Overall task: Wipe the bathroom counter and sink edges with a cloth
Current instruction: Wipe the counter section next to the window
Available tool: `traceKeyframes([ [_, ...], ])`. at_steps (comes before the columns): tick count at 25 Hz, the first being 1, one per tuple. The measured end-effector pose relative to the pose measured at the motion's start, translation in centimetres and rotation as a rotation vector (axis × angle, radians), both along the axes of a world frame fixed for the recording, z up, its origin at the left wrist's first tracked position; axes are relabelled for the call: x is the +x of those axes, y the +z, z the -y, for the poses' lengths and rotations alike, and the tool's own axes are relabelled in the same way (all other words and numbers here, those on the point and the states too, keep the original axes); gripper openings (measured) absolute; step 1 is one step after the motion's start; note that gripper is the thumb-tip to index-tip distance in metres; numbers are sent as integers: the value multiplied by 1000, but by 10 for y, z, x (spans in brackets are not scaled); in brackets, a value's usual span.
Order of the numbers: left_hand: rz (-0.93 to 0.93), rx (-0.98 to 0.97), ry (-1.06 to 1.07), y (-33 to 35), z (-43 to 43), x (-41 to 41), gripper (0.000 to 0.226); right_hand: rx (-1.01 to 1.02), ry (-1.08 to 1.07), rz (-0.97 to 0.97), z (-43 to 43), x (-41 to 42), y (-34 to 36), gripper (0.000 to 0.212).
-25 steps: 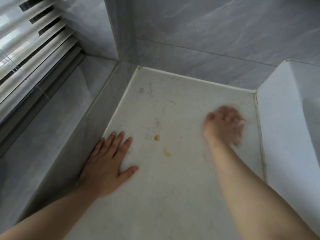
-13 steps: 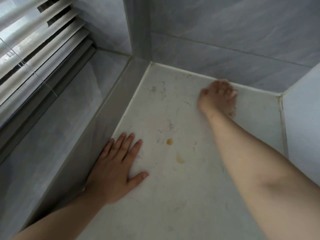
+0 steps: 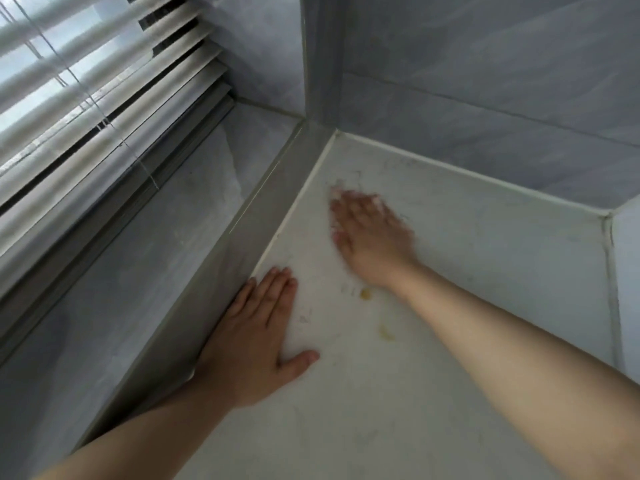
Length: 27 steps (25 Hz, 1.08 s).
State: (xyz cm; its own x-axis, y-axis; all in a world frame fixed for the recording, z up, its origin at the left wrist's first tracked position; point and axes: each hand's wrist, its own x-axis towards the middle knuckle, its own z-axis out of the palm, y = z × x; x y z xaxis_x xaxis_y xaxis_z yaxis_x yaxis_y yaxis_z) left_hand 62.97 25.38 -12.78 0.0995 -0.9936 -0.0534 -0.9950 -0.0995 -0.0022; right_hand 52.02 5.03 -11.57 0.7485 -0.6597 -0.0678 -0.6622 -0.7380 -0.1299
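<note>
The pale marble counter (image 3: pixel 491 271) fills the lower right of the head view. My left hand (image 3: pixel 252 341) lies flat on its left edge, fingers together, thumb out, holding nothing. My right hand (image 3: pixel 372 237) presses down near the back left corner and is blurred by motion. Only whitish bits of a cloth (image 3: pixel 334 195) show around its fingertips; the rest is hidden under the hand. Two yellowish stains (image 3: pixel 366 294) sit just below my right wrist, between the two hands.
A grey raised ledge (image 3: pixel 263 209) runs along the counter's left side, with a windowsill and slatted blinds (image 3: pixel 86 84) beyond. Grey tiled walls (image 3: pixel 485 81) close the back. The white sink edge (image 3: pixel 628 258) shows at the far right.
My right hand swept from the counter's right side, along the back wall, to the back left corner. The view shifted right to left. My left hand stayed planted.
</note>
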Motion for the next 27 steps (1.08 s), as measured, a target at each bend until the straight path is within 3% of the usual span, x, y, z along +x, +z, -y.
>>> traceKeyframes([
  [3,-31,-20,24,1,-1,-1,92,120,-387,-54,18,-7,5,57],
  [4,-51,-32,37,0,-1,-1,93,167,-399,-49,11,10,5,57],
  [7,-121,-81,79,0,-4,-1,90,181,-165,31,-44,64,5,56],
  [10,-176,-144,106,-2,-6,-1,78,132,37,21,-53,44,5,55],
  [12,-166,-150,101,-3,-6,-1,78,74,21,-43,-31,6,2,55],
  [16,-163,-162,90,-3,-3,-1,74,113,-317,-72,-10,-7,6,57],
  [20,-174,-150,124,-2,-4,-1,69,153,62,-12,-71,29,7,53],
  [22,-142,-123,102,-2,-3,-1,71,76,105,-36,-63,1,4,54],
  [27,-43,-87,40,1,1,-1,68,38,-346,-131,-30,-94,3,62],
])
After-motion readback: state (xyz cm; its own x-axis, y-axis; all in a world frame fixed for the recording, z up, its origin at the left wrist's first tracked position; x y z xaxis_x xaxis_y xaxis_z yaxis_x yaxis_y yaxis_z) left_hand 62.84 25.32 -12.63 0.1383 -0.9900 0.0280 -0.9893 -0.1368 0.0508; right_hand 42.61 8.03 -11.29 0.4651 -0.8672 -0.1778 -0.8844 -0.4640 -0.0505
